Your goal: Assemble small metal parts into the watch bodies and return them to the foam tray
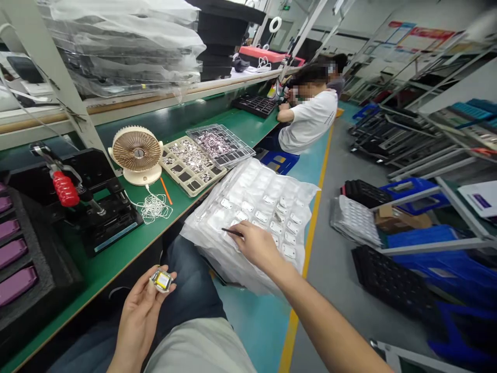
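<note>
My left hand (145,303) is closed around the edges of a small pale device housing (161,280), its inside facing up and showing a yellow-edged, silvery part. Over a stack of plastic-wrapped trays (209,223) on my right, my right hand (257,246) pinches dark tweezers (232,231), whose tip points left above the wrapping. Several small white plates (261,216) lie in rows on the top tray, some under or beside my right hand. Whether the tweezers' tip touches anything I cannot tell.
On the green bench (116,254) stand a black clamp fixture (112,207) with a red handle, a small fan (137,155), a coiled white cable (153,208) and a compartment tray (190,189) of small parts. Purple cases (17,287) sit in foam at left. A co-worker (312,116) sits further along.
</note>
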{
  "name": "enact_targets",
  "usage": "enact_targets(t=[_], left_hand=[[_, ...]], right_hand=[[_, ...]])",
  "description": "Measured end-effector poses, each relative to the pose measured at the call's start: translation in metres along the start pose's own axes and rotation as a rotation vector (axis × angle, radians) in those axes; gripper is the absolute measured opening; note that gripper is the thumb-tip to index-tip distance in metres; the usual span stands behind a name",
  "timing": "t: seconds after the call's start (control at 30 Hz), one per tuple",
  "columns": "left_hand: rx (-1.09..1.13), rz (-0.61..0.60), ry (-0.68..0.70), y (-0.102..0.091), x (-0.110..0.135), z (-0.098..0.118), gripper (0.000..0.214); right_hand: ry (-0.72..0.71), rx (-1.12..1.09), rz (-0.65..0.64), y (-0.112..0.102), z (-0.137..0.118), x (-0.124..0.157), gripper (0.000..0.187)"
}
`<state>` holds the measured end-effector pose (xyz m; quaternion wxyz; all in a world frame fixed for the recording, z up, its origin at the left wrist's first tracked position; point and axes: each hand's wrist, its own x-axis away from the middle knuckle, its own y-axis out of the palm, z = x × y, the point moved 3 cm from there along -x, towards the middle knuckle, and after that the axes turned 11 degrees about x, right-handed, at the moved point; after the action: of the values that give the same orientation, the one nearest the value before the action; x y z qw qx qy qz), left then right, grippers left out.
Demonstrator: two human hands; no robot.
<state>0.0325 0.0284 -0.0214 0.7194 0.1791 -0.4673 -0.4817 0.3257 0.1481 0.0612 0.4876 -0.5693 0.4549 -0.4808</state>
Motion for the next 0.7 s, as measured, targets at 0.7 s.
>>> enact_targets(t=[0.7], left_hand=[[-0.115,-0.222,-0.016,0.042,0.016,-0.016,0.045]], right_hand=[[-0.163,-0.819,0.079,0.027,-0.082,0.040,0.010]])
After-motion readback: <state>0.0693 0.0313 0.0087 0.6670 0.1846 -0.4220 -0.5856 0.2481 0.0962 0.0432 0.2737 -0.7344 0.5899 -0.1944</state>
